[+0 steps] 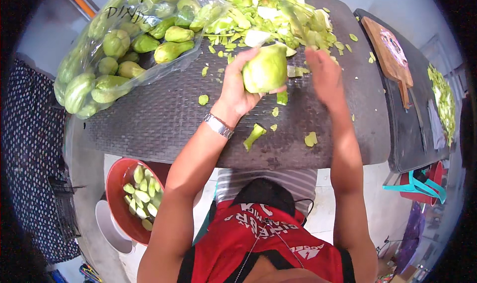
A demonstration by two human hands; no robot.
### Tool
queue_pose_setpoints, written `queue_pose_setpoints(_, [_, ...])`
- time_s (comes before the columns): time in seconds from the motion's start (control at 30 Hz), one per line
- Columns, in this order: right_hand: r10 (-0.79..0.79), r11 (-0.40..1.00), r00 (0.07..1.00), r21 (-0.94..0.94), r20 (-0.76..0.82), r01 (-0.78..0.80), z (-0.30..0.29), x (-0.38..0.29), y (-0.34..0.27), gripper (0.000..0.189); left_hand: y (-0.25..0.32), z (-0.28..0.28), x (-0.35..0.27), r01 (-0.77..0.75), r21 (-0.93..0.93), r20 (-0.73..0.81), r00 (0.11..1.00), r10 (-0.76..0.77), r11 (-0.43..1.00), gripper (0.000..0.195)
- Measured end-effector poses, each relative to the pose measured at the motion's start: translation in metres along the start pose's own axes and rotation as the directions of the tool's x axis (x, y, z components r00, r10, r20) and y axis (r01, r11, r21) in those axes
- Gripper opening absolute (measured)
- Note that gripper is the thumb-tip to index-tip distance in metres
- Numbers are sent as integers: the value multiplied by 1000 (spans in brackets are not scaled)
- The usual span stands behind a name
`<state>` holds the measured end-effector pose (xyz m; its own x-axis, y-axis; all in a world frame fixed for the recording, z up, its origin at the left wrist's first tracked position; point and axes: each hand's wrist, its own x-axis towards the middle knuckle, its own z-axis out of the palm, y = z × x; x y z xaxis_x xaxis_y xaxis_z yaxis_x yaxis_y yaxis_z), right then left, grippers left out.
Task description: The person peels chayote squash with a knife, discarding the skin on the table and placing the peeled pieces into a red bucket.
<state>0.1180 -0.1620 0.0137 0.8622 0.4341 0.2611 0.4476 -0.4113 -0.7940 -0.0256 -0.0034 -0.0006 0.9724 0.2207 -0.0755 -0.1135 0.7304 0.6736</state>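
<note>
My left hand (238, 85) cups a pale green chayote (265, 69) above the dark woven-pattern table (167, 107). Much of the chayote's surface looks peeled and smooth. To its right, my right hand (325, 74) is closed around what appears to be a knife (296, 22); its blade is blurred by motion and points away from me over the peelings. The blade is apart from the chayote. Behind both hands spreads a heap of green chayote peelings (242, 18). A clear plastic bag (156, 74) of whole chayotes (116, 43) lies open at the left, bearing handwriting.
Below the table's left edge, a red tub (111, 193) holds several pale chayote pieces (141, 196), beside a whitish container (108, 223). On a second table (406, 133) at right are a wooden cutting board (372, 40), a long knife (419, 115) and more peelings (441, 100).
</note>
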Motion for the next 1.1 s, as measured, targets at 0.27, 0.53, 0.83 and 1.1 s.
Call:
queue_pose_setpoints(0.27, [-557,765,793,-221,244,605,26,-51,-32,55,-2,-10,6,-194,-126,-133,975,177,973,57])
queue_pose_setpoints(0.53, [-511,793,826,-240,236,560,22,-41,-23,57,-3,-7,7,-262,-67,-183,952,247,963,55])
queue_pose_setpoints(0.83, [-494,849,827,-56,270,525,6,-32,-21,58,0,3,2,-321,-27,-131,940,315,947,53])
queue_pose_setpoints(1.1, [-588,759,761,-139,273,636,16,-42,-25,59,-5,-1,7,-373,-34,-179,915,361,927,55])
